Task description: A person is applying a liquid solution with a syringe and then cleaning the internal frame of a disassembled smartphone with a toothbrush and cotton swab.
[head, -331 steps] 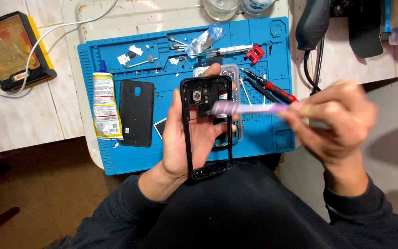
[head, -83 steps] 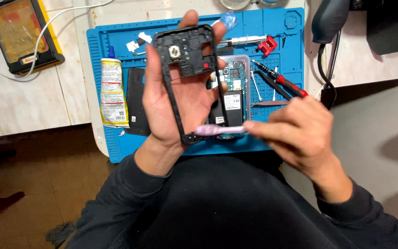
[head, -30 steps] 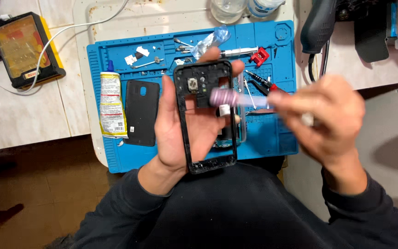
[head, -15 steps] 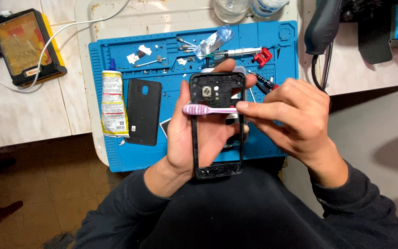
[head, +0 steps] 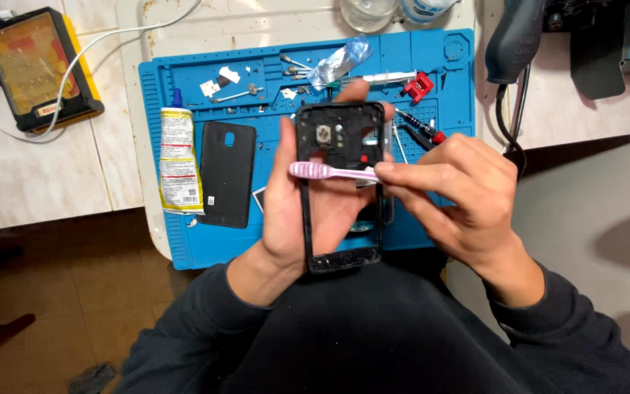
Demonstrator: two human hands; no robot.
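Compared with half a second earlier, the pink toothbrush (head: pixel 333 172) lies at nearly the same height across the phone frame, and the brush head now reaches slightly further past the frame's left rail. The right hand (head: pixel 455 191) has shifted little.

The right-hand fingers (head: pixel 402 175) are pinched closed on the toothbrush handle, holding the brush roughly level, with its head pointing toward the person's left. The brush crosses the black phone mid-frame (head: pixel 341 186) just below the camera housing section.

The left hand (head: pixel 308 211) supports the mid-frame from behind. Its fingers are wrapped around the frame: the thumb lies along the left rail and a fingertip shows above the top edge. The frame is held upright in the view, above the blue repair mat (head: pixel 176 87), not resting on it.

On the mat, a black back cover (head: pixel 226 174) lies flat to the left of the left hand. A tube of adhesive (head: pixel 179 162) lies just beside the cover, further left. Red-handled tweezers (head: pixel 421 128) lie near the right hand. Small screws and parts sit in the mat's upper trays.

A yellow-edged device (head: pixel 34 69) rests on the tiled table, well apart from the mat.
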